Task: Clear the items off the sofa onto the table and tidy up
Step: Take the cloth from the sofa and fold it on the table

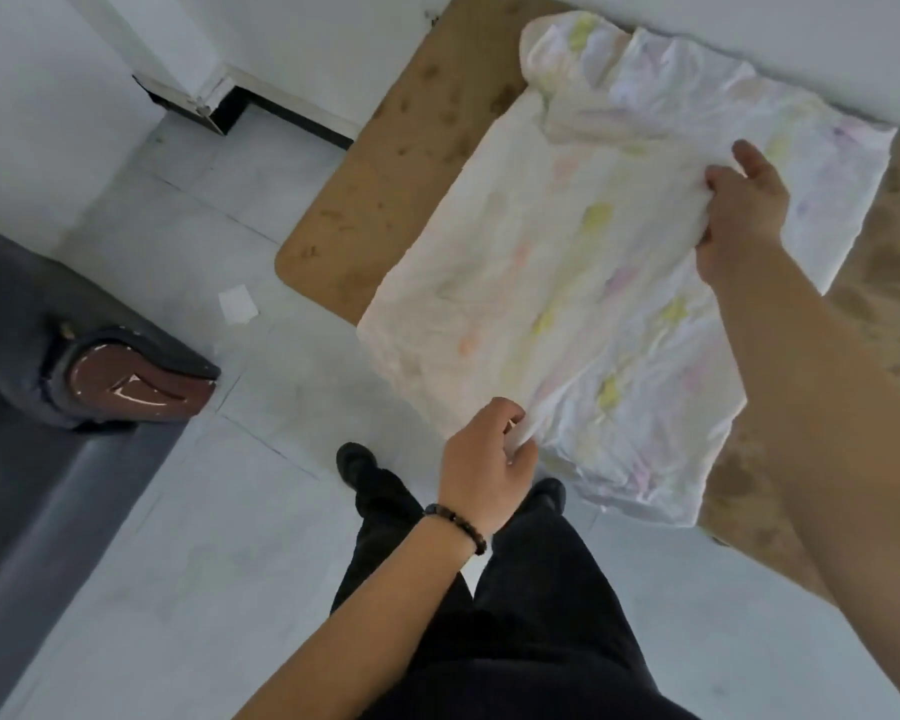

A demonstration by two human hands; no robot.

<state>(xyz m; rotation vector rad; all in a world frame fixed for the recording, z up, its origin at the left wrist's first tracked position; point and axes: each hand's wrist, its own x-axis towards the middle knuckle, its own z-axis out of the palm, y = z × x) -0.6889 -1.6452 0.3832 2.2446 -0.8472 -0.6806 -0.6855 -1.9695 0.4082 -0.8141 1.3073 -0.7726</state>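
A crumpled white cloth [583,262] with faint yellow and pink marks lies spread over the brown wooden table [385,163]; its near corner hangs past the table's front edge. My left hand [487,462], with a bead bracelet on the wrist, pinches the cloth's near edge. My right hand [744,210] grips a fold at the cloth's far right side. The dark grey sofa [32,314] with a brown glossy armrest end stands at the left; nothing shows on the part of it in view.
A small white scrap of paper [237,304] lies on the pale tiled floor [219,511] between sofa and table. My black-trousered legs and shoes stand just before the table. White walls with a dark skirting board close off the back.
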